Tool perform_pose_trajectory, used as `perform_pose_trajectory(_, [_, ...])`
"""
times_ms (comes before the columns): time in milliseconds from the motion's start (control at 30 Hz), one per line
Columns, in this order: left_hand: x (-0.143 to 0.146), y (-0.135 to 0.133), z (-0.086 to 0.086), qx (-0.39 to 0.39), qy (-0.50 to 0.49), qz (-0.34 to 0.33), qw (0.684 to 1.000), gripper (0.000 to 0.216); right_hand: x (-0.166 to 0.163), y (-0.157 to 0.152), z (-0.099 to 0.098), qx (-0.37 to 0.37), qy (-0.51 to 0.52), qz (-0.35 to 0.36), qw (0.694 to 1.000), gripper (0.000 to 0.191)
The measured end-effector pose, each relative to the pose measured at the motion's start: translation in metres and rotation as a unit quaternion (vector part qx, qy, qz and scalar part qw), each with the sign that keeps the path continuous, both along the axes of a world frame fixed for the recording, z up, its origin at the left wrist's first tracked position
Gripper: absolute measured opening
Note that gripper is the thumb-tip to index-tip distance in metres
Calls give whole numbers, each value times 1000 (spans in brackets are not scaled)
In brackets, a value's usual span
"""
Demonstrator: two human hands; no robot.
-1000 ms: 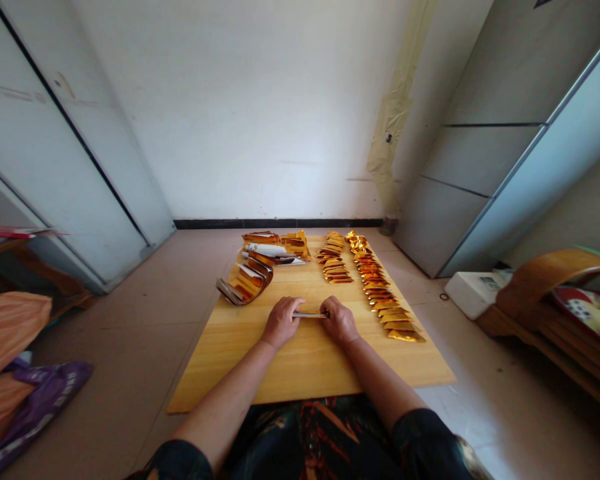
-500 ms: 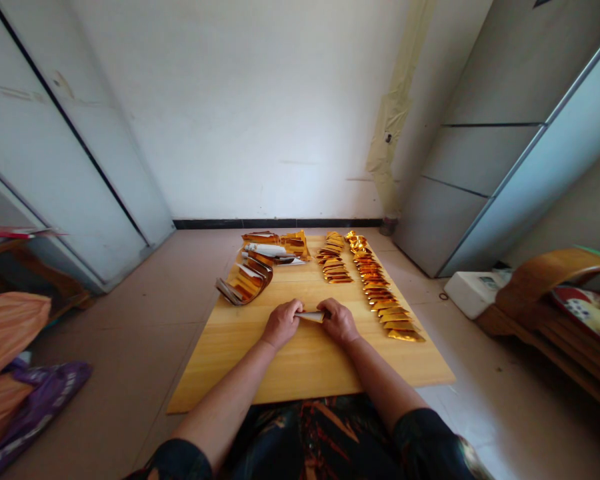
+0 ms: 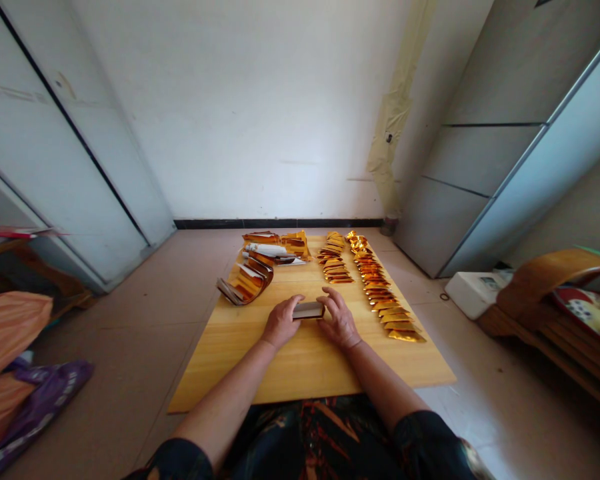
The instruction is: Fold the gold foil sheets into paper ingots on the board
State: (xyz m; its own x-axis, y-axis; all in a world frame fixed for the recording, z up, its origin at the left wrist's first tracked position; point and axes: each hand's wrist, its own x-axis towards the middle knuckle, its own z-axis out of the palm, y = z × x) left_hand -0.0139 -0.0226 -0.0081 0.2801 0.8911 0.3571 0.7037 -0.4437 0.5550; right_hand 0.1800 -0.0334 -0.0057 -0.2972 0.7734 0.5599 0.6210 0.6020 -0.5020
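A small folded piece of foil paper (image 3: 309,311) is held just above or on the board, its pale grey side up and a dark rim round a shallow, tray-like shape. My left hand (image 3: 281,323) pinches its left end between thumb and fingers. At the right end, my right hand (image 3: 340,320) has thumb and fingertips on the paper, the other fingers spread. Beyond the hands lie curled stacks of gold foil sheets (image 3: 253,280), a white roll (image 3: 267,250), and a short row of folded gold pieces (image 3: 336,270). A longer row of folded gold pieces (image 3: 380,290) runs down the right side.
The wooden board (image 3: 220,373) lies low before my lap. A grey cabinet (image 3: 480,153) stands at right, with a white box (image 3: 473,293) and wooden furniture (image 3: 545,287) near it. Orange and purple bags (image 3: 45,400) are on the floor at left.
The paper between my hands has gone from a narrow folded strip to a wider, opened shape. My right hand's fingers have loosened and spread; my left hand stays nearly in place.
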Motion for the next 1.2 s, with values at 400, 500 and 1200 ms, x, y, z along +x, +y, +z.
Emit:
perform_pose_trajectory(400, [1, -9, 11, 124, 105, 16, 987, 25, -4, 6, -4, -26, -135, -52, 989, 16])
perform_pose_trajectory(500, [1, -10, 11, 127, 113, 17, 985, 14, -2, 7, -7, -36, -133, -57, 989, 14])
perform_pose_trajectory(1200, [-11, -21, 17, 121, 98, 1, 988, 11, 0, 6, -6, -44, -138, -52, 988, 10])
